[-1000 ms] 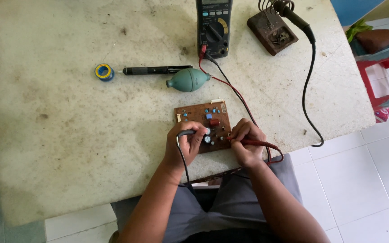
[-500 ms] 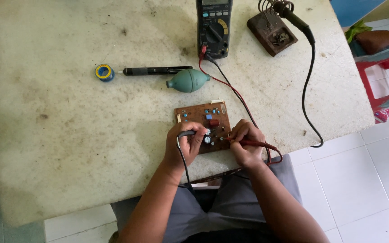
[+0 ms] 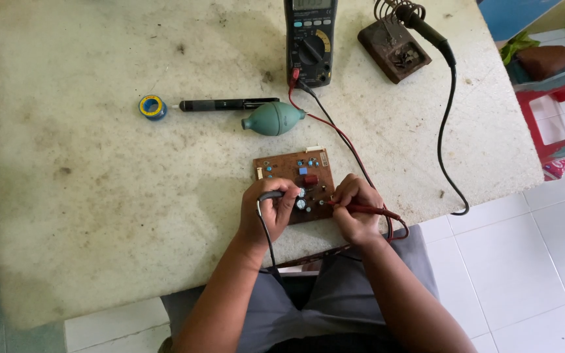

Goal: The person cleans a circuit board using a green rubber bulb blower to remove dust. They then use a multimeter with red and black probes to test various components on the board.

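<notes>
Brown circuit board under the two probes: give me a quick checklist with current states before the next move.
1. Left hand grips black probe, tip on brown circuit board: ok.
2. Right hand grips red probe, tip at board: ok.
3. Both leads plugged into dark multimeter: ok.
4. Meter reading: cannot tell.
5. Exact contact points: cannot tell.
6. Black soldering iron parked in its stand, away from hands: ok.
</notes>
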